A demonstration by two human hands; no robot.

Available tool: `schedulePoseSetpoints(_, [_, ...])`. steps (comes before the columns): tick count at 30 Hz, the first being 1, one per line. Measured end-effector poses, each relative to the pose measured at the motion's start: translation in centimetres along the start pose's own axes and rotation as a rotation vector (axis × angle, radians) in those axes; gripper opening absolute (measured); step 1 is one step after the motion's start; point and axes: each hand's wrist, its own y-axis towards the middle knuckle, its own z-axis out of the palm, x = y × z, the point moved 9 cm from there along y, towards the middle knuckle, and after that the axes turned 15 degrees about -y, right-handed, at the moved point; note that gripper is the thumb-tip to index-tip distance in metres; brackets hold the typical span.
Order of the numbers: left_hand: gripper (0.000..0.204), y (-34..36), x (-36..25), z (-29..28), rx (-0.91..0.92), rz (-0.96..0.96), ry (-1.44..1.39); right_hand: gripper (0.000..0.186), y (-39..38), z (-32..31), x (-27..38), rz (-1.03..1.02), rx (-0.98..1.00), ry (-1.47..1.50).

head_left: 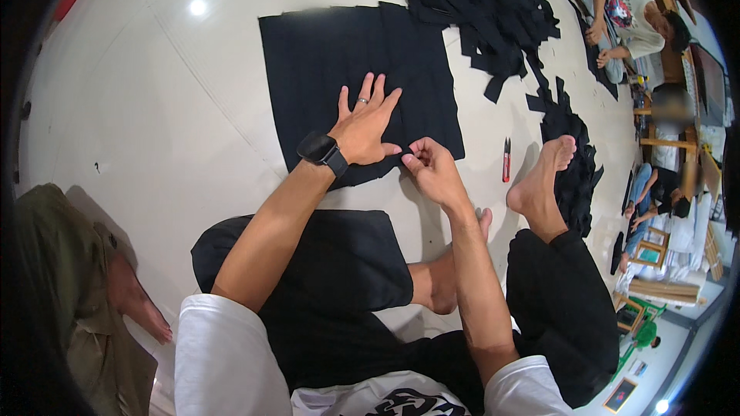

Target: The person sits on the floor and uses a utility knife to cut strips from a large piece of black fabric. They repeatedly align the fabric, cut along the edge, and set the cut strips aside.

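Black fabric (316,54) lies spread on the pale floor in front of me, roughly square, with seams or overlapping edges running along it. My left hand (366,125) rests on it with the fingers spread, pressing it flat; a ring and a dark watch are on this arm. Close beside the left thumb, my right hand (433,169) pinches the near edge of the black fabric between thumb and fingertips. A pair of small red-handled thread snips (506,160) lies on the floor to the right of my right hand.
A large heap of black fabric strips (486,8) lies at the far right, and a second pile (570,154) sits beside my bare foot (543,181). Another person's leg (85,285) is at the left. Seated people (628,23) and wooden furniture (655,246) line the right side.
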Motion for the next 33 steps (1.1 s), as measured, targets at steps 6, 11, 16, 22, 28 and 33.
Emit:
schedulePoseSetpoints(6, [0.138,0.8,0.7,2.5,0.144,0.006,-0.01,0.018,-1.1,-1.3,-1.6,-0.023,-0.041,0.104])
schedulePoseSetpoints(11, [0.159,0.4,0.4,3.5,0.168,0.038,0.172,0.02,-1.2,-1.6,-1.5,-0.026,0.052,0.045])
schedulePoseSetpoints(16, [0.149,0.4,-0.3,3.3,0.181,0.019,0.212,0.018,-0.9,-2.0,-1.8,-0.079,0.082,-0.025])
schedulePoseSetpoints(22, [0.144,0.4,-0.6,3.1,0.147,0.039,0.214,0.018,-1.4,-2.3,-1.7,-0.08,0.011,-0.121])
schedulePoseSetpoints(28, [0.079,0.6,-3.4,2.6,0.106,0.267,-0.089,0.023,-2.1,-3.3,-1.6,-0.144,-0.051,-0.312])
schedulePoseSetpoints(33, [0.064,-0.3,-4.4,4.5,0.072,0.391,-0.252,0.024,-2.4,-3.2,-1.7,-0.164,-0.057,-0.289])
